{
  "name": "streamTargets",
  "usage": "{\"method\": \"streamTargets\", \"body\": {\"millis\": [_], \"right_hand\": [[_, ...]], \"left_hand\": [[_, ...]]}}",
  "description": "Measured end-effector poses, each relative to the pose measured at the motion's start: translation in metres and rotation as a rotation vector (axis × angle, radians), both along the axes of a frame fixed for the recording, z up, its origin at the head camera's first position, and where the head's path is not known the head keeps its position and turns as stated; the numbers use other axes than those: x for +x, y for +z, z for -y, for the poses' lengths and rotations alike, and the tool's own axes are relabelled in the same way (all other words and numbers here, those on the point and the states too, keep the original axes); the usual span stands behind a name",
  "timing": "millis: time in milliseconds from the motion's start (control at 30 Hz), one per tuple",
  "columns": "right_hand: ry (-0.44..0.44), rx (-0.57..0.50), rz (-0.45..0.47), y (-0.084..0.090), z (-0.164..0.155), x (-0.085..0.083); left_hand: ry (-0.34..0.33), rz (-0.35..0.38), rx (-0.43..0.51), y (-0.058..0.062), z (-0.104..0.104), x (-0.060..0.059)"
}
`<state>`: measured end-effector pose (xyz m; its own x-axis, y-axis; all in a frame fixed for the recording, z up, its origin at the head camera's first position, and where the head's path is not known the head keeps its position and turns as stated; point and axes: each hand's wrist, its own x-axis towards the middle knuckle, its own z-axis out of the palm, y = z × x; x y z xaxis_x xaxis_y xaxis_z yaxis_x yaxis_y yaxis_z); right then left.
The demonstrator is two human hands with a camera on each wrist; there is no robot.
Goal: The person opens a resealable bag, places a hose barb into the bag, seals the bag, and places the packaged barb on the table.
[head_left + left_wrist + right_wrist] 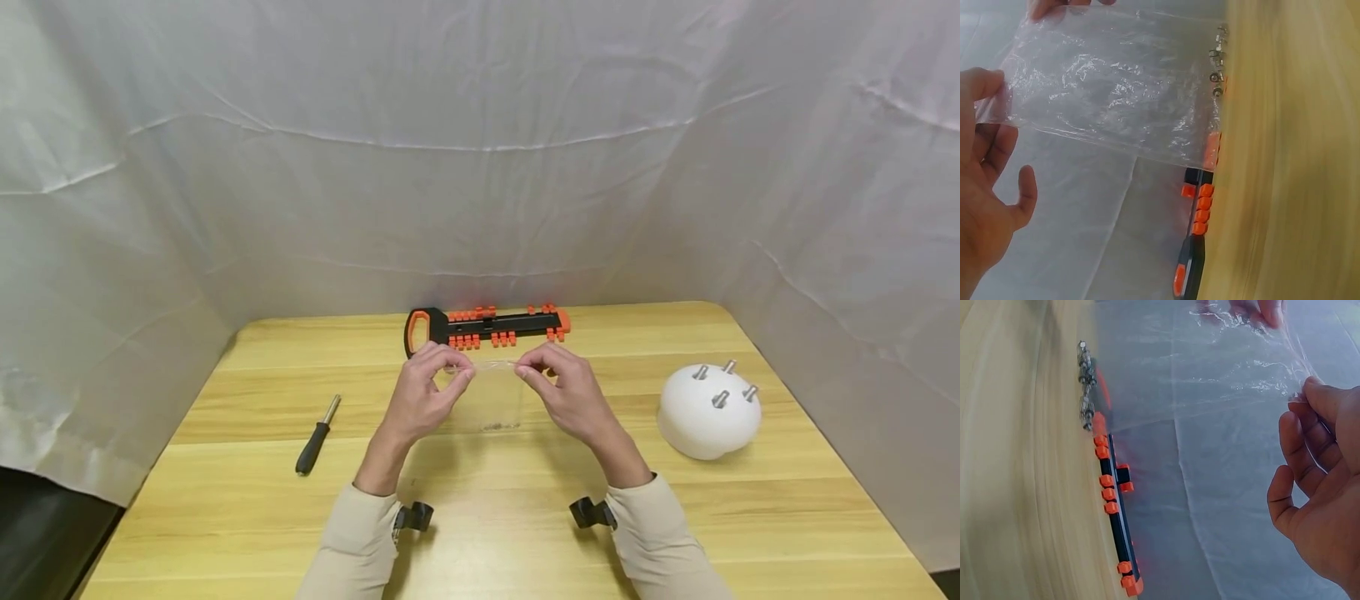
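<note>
Between my hands hangs a clear plastic bag [1110, 81], held by its top edge. My left hand [429, 389] pinches one top corner between thumb and fingers. At the other corner my right hand [567, 390] does the same, thumb against index finger. Several small metal screws [1086, 387] lie gathered along the bag's bottom, close to the tabletop. Through the clear film, part of the orange and black rack behind shows in both wrist views. In the head view the bag is faint, and its screws appear as a small dark row.
A black and orange tool holder [502, 323] lies at the back of the wooden table [495, 533]. On the left is a screwdriver [318, 437] with a black handle. At right stands a white rounded object [705, 421] with several metal posts on top. Grey sheeting [465, 208] surrounds the table.
</note>
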<state>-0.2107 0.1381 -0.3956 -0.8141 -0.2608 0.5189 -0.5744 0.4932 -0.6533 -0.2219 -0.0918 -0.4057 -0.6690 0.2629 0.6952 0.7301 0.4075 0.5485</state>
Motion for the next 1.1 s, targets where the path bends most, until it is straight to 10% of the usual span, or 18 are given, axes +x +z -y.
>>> {"method": "streamTargets", "body": {"millis": [333,1100], "right_hand": [[0.014,0.006,0.005,-0.002,0.001,0.002],[0.013,0.002,-0.054,-0.006,0.006,0.005]], "left_hand": [[-0.006,0.017,-0.053,0.002,-0.004,0.001],[0.052,-0.211,-0.228,0.01,-0.023,0.0]]}}
